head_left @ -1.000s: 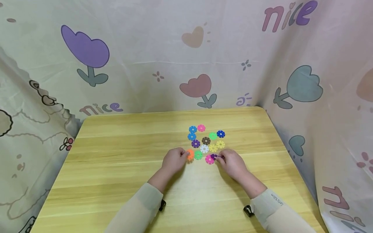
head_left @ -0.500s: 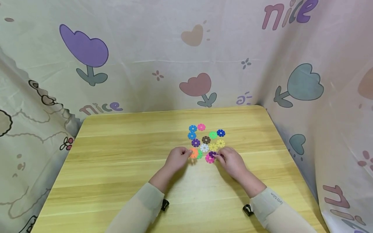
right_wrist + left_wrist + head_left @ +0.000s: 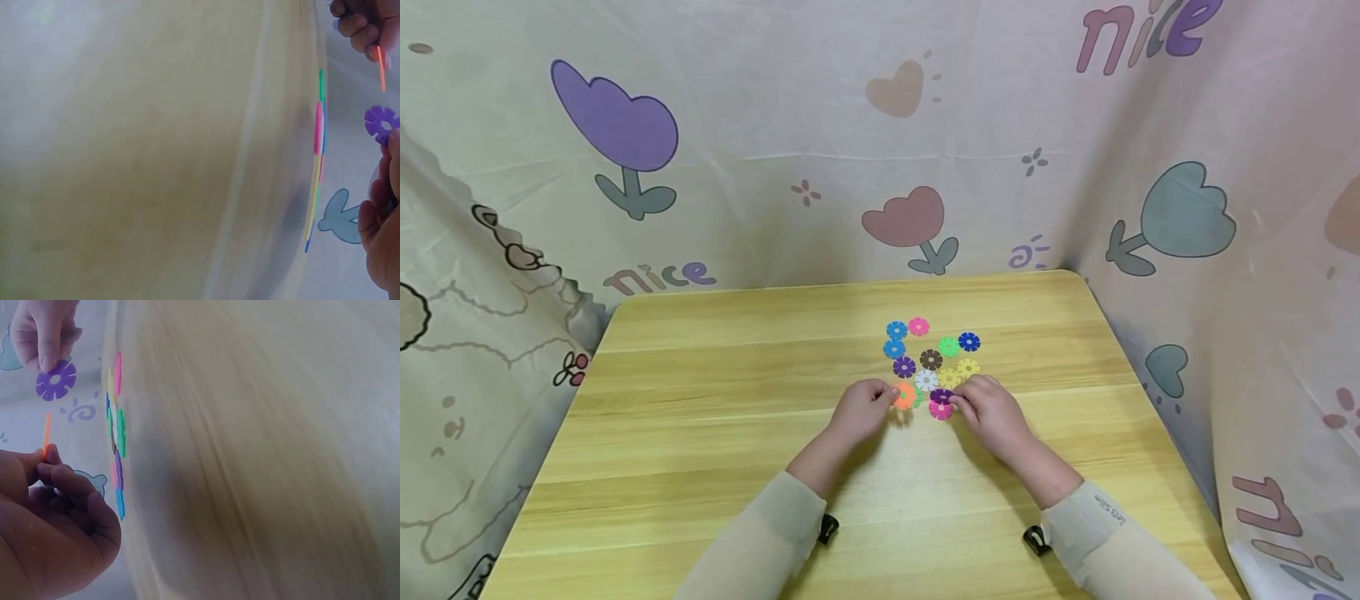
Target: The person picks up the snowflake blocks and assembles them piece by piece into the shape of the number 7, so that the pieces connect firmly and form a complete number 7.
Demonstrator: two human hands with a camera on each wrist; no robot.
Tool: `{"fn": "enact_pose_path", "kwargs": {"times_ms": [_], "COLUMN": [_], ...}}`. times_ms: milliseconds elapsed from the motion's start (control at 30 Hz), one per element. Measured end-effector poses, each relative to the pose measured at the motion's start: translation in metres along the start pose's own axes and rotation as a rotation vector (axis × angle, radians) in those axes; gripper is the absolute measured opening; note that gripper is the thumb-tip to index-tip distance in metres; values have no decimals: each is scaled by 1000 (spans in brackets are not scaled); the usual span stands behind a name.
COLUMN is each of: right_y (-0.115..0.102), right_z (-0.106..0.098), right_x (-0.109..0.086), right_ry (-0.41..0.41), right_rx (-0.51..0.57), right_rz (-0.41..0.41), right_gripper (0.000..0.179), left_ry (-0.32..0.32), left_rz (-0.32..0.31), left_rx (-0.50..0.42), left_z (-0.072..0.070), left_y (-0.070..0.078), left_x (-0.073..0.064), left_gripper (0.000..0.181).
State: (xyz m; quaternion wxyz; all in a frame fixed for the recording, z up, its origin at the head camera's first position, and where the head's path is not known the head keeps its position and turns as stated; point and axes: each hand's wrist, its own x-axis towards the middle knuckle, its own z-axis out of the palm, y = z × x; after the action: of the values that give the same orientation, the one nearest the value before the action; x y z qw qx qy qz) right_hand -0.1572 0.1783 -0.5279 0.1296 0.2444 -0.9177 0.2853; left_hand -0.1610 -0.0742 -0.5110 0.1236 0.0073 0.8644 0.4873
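My left hand pinches an orange notched disc between thumb and finger, raised above the table. In the left wrist view that orange disc appears edge-on. My right hand pinches a purple notched disc by its edge; its round centre hole and slots show in the right wrist view, where the purple disc faces the camera. A small gap separates the two held discs. Below them lie a pink disc and a green disc, the green one mostly hidden behind the orange.
Several more notched discs lie flat just beyond the hands, among them a white disc, a brown disc and a dark blue disc. The wooden table ends at a printed curtain behind and at the sides.
My left hand has lifted the orange disc and moved it right, over the green disc. The purple disc in my right hand has shifted slightly left, bringing the two discs closer together.
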Motion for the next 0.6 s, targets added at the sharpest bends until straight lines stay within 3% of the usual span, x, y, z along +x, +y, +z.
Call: {"fn": "enact_pose_path", "kwargs": {"times_ms": [267,600], "right_y": [-4,-3], "right_z": [4,2], "right_x": [-5,1], "right_ry": [27,56], "right_rx": [28,8], "right_rz": [-55,-99], "right_gripper": [4,3], "left_ry": [-53,-68], "left_rz": [0,43], "left_rx": [-25,-35], "left_z": [3,4], "left_y": [-2,4], "left_x": [-6,-3], "left_gripper": [40,39]}}
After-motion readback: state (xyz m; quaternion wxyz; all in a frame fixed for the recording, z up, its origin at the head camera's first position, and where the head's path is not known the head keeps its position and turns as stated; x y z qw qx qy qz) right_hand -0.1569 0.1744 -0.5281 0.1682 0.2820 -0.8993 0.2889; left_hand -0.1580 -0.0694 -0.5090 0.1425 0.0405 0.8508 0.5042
